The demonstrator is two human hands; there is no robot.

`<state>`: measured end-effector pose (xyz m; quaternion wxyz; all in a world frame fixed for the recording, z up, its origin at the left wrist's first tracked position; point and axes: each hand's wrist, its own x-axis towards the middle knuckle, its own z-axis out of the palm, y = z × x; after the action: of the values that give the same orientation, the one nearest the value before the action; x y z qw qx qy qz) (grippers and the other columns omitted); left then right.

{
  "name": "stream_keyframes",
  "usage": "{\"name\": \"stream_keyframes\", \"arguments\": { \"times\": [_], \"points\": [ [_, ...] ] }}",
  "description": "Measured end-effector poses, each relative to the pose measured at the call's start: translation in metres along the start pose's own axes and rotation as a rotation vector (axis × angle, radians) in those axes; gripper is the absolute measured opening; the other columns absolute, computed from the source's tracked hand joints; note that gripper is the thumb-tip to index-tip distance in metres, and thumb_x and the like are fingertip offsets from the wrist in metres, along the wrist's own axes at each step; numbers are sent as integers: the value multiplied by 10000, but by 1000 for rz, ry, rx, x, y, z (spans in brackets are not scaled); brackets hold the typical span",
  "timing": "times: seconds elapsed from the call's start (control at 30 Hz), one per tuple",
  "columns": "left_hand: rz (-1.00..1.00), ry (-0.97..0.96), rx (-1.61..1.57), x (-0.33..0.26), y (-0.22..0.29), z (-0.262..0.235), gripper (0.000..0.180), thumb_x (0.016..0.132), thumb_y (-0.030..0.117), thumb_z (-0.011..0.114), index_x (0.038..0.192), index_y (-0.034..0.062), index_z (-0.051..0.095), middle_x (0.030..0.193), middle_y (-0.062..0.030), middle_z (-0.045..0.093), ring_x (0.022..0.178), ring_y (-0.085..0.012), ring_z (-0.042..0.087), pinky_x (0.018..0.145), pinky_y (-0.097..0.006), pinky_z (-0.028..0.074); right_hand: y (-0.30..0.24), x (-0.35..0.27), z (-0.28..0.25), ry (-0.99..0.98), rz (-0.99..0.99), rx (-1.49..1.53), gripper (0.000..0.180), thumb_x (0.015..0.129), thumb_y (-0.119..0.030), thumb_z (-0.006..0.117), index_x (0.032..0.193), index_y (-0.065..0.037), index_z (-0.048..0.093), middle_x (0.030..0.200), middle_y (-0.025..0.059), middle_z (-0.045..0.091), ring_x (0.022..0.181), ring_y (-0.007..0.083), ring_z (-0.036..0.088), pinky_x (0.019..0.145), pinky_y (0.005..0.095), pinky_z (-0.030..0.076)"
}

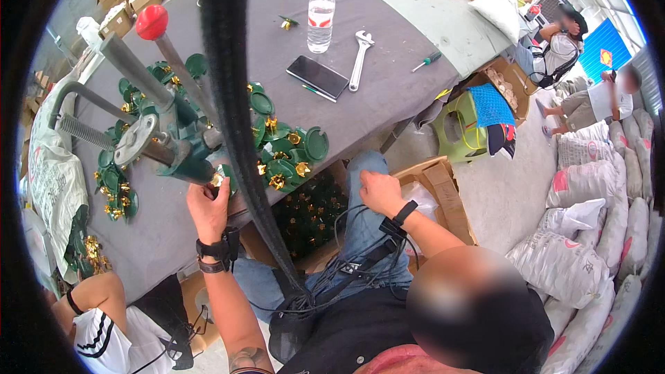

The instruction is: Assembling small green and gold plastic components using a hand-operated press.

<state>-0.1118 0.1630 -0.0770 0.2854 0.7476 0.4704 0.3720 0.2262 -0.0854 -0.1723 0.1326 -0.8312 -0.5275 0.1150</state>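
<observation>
My left hand (208,212) is at the near edge of the grey-covered table, thumb and fingers pinching a green disc with a shiny gold piece (219,179) under the head of a green hand press (187,156). The press has a lever with a red ball knob (152,23). Around its base lie several green discs with gold flower-shaped pieces (280,159). My right hand (379,192) rests by my jeans-clad knee, its fingers curled in; whatever they may hold is hidden.
A water bottle (320,17), phone (317,77), adjustable wrench (360,61) and screwdriver (427,61) are on the table. Below sits a box of green and gold pieces (312,215). A green stool (454,128) and stacked sacks (575,235) stand right. Another person's arm (100,301) is at lower left.
</observation>
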Motion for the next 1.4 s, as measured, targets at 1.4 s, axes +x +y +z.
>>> {"name": "stream_keyframes", "arguments": {
  "times": [1.4],
  "points": [
    [-73, 3, -71, -3, 0, -1, 266, 907, 133, 847, 1066, -6, 685, 822, 5, 589, 704, -96, 427, 628, -302, 381, -23, 124, -136, 17, 9, 225, 362, 913, -199, 570, 1172, -98, 802, 1065, 227, 772, 1062, 430, 728, 964, 511, 574]
  ]
}}
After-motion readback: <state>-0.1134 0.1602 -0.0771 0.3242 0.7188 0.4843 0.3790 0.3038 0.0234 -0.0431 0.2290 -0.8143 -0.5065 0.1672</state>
